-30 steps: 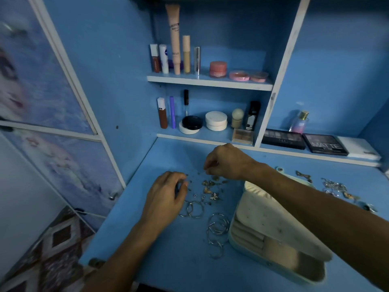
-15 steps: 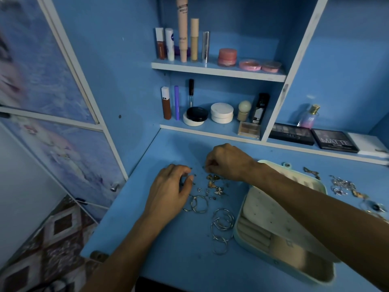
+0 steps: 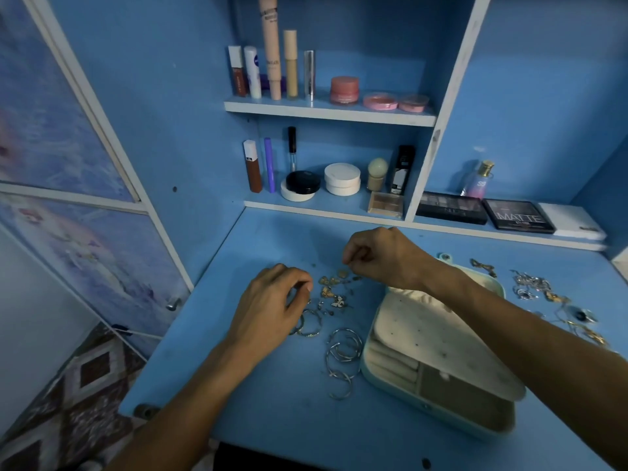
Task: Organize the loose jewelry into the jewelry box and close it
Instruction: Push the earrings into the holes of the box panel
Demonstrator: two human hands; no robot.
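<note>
The pale jewelry box (image 3: 424, 407) lies open on the blue desk, its cream insert tilted up, and my right forearm crosses over it. Small gold earrings (image 3: 331, 287) are scattered between my hands. Silver hoops (image 3: 343, 355) lie left of the box, and two more hoops (image 3: 309, 328) sit by my left hand. My left hand (image 3: 272, 304) rests on the desk with thumb and fingertips pinched together on a tiny piece. My right hand (image 3: 380, 256) hovers just above the gold pile, thumb and forefinger pinching something too small to make out.
More loose jewelry (image 3: 533, 285) lies on the desk right of the box. Cosmetics stand on two shelves (image 3: 326, 112) behind, and dark palettes (image 3: 518, 215) line the back ledge. The desk's left edge (image 3: 176, 338) drops off to the floor.
The camera has drawn closer and tilted slightly. Both hands stay by the gold pile, with the right one a little higher and further from the pieces.
</note>
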